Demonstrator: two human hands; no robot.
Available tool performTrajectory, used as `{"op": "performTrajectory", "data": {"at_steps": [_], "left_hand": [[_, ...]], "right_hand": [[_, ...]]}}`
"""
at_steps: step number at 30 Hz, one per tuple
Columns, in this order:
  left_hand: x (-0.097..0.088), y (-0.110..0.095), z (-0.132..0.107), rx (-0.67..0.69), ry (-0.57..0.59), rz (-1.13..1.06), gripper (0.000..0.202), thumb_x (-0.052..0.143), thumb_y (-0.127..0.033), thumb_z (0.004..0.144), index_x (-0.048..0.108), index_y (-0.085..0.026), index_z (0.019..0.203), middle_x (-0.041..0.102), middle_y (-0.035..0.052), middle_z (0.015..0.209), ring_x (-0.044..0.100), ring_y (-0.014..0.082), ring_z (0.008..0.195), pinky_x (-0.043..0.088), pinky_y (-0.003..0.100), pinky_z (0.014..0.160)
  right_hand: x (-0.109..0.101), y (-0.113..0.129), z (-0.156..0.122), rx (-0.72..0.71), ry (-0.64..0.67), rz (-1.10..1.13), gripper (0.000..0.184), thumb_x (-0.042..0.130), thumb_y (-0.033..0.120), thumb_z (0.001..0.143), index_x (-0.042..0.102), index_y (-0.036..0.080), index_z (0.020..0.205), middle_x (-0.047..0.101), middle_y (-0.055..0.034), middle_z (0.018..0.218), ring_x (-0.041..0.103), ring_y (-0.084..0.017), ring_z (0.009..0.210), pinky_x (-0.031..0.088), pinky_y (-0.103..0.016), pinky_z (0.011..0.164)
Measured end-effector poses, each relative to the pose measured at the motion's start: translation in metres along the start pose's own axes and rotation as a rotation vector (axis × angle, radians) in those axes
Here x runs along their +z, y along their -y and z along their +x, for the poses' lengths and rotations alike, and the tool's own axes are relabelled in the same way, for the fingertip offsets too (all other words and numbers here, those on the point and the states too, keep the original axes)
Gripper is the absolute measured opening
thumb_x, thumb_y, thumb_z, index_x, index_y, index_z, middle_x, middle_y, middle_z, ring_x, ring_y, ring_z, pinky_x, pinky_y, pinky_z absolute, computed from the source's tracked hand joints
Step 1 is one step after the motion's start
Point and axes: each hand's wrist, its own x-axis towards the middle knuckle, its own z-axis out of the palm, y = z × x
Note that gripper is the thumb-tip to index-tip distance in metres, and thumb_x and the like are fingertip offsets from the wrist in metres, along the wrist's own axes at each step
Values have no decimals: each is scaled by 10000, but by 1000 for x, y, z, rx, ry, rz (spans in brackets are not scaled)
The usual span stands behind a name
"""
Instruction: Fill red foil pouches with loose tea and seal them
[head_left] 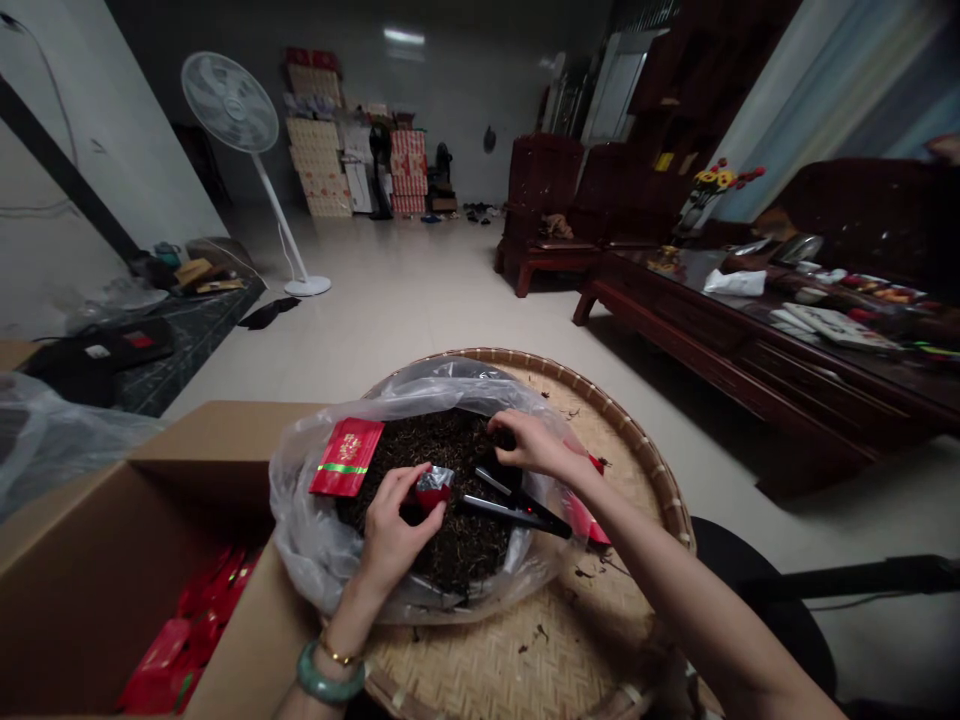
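As the left hand [394, 530] grips a small red pouch with a silver foil mouth [435, 484], the pouch sits above dark, stringy dried leaves [465, 560] in a translucent plastic bag [300, 500]. It should be light, pliable and slick; its side edges below the mouth suit thumb and fingers. At three o'clock from it lies a black V-shaped tool [517, 514]. At two o'clock, the right hand [526, 443] curls narrowly over the leaves, probably brittle; whether it holds any I cannot tell. Farther, at eleven o'clock, stands a white fan [231, 103].
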Motion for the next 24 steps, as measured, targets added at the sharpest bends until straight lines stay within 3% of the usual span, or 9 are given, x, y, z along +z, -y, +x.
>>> {"op": "performTrajectory", "data": {"at_steps": [4,7,10,14,16,20,24], "left_hand": [[0,1,0,-7,-11,9,367,631,-251,771,585,-206,1133,587,58,1027,596,196,938,545,327,785],[0,3,-1,-19,-10,7,371,632,-255,772,584,-210,1137,587,58,1038,598,199,947,544,334,801],[0,5,-2,-20,-17,-3,370,634,-254,772,584,-209,1136,585,60,1044,597,202,954,545,338,808],[-1,5,-3,-21,-17,-13,362,633,-254,774,586,-210,1130,585,60,1042,598,201,955,544,336,812],[-1,4,-3,-22,-17,-14,363,632,-252,775,587,-209,1132,585,60,1042,598,199,953,544,335,812],[-2,3,-3,-16,-23,-9,361,630,-254,773,591,-206,1128,589,60,1034,603,201,948,546,333,803],[-2,3,-4,-8,-29,-4,362,629,-254,771,592,-210,1128,591,57,1024,607,200,937,547,329,789]], "right_hand": [[11,4,3,193,-171,730,272,653,158,609,605,204,873,573,13,874,528,-143,797,486,-308,750],[21,9,2,268,-181,874,286,609,243,683,575,220,966,535,45,761,496,-86,602,546,-328,681],[28,15,0,345,-201,1143,235,588,235,709,580,209,943,507,73,622,474,-61,498,571,-343,731],[30,26,-2,467,-187,1734,189,675,200,659,598,171,829,648,2,792,655,-133,716,582,-257,697],[31,30,0,504,-181,1759,237,715,161,647,602,166,856,662,0,807,685,-152,748,580,-213,620],[33,30,7,521,-207,1625,316,739,59,620,594,178,874,637,42,674,674,-130,570,529,-162,436],[33,30,10,522,-212,1666,218,658,33,661,577,159,819,659,14,699,695,-144,647,571,-182,532]]}}
